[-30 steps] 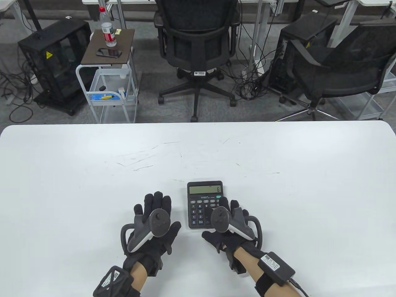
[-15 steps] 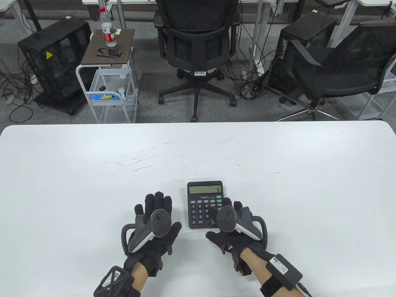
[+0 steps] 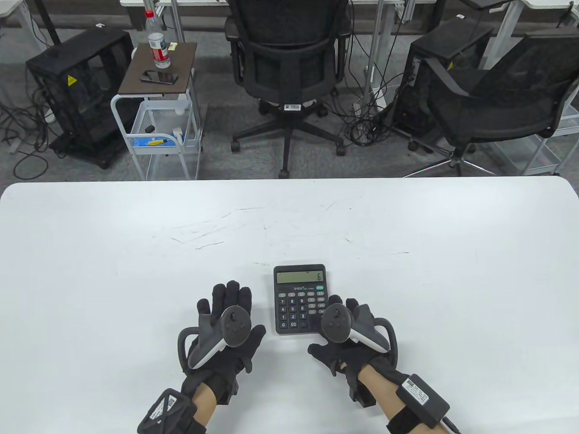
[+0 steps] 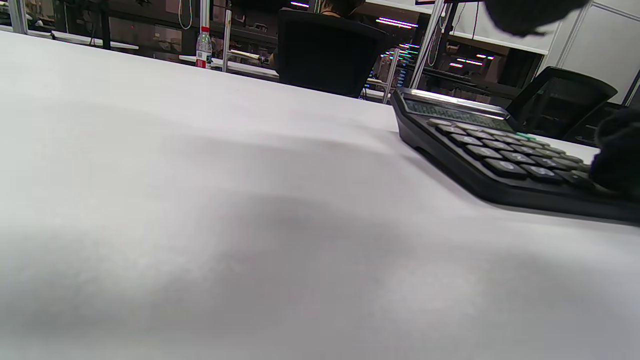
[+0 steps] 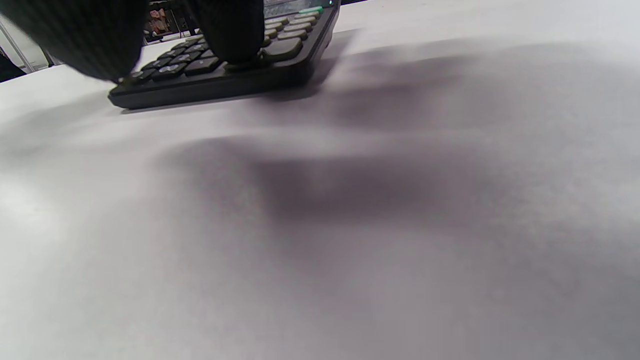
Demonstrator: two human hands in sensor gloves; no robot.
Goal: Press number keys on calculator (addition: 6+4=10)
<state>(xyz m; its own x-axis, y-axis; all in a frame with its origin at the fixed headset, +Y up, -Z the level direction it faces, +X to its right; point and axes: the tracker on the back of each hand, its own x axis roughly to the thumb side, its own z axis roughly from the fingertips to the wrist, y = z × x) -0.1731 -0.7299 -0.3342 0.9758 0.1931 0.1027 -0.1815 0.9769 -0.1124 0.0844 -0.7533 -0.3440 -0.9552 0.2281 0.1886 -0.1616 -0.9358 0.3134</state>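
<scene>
Shifted rightward, right hand (image 3: 348, 337) presses one fingertip (image 5: 232, 30) on calculator (image 3: 299, 299)'s lower-right keys, grip grasping nothing.

Beyond the table's (image 3: 135, 253) far edge: two office chairs (image 3: 287, 58), a small cart (image 3: 156, 113) bearing a bottle (image 3: 155, 43) and phone (image 3: 158, 77).

right hand (image 3: 350, 337) tracker hides the calculator (image 3: 299, 299) keys under it; which key the fingertip (image 5: 235, 35) touches: can't tell | right wrist view: calculator's far end cut by top edge, key labels blurred | left wrist view: right-hand finger (image 4: 617, 150) cut by right edge, display unreadable
</scene>
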